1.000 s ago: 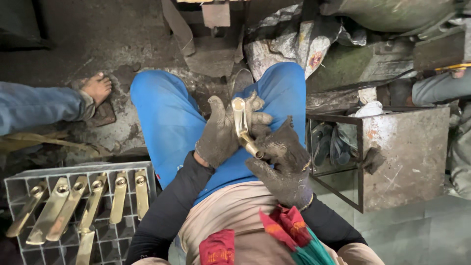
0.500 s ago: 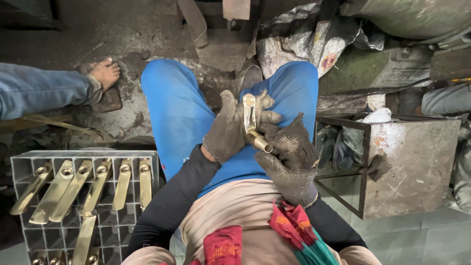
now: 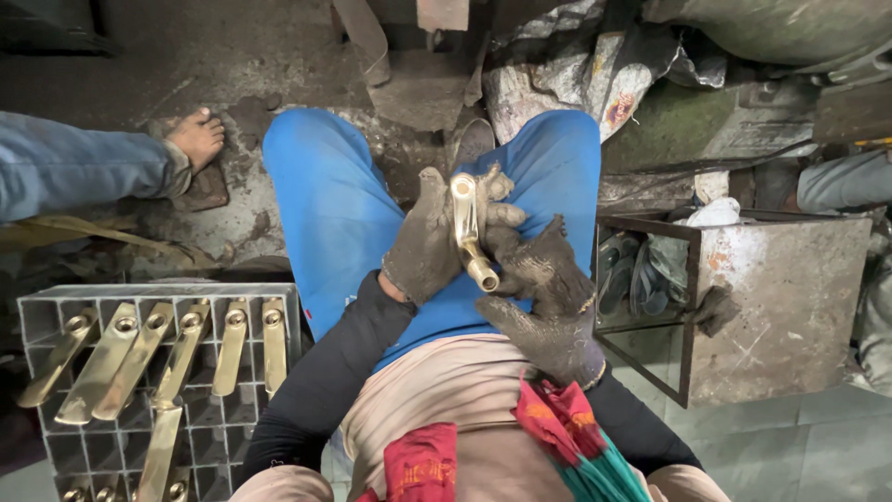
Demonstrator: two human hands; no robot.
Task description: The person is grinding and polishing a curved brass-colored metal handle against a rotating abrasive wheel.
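Your left hand [image 3: 429, 244], in its grimy glove, is wrapped around the upper part of a brass handle [image 3: 467, 230], fingers closed on it, while your right hand [image 3: 539, 288], gloved the same, is clamped around the lower end, where the round brass boss pokes out between thumb and fingers. You hold the piece over your lap, between your blue-trousered knees, roughly upright and tilted a little toward you. By the look of it you are in the middle of handling or checking this one piece, turning it between both hands; the next move seems to call for a firm hold with one hand before the other lets go, since the smooth metal could slip through dusty gloves. To your left stands a grey plastic crate [image 3: 56, 307] with a row of similar brass handles [image 3: 181, 349] lying across its cells, well apart from your hands. To your right is a rusty metal box [image 3: 790, 297] with an open frame. Another person's bare foot [image 3: 195, 139] rests on the dirty floor further left.
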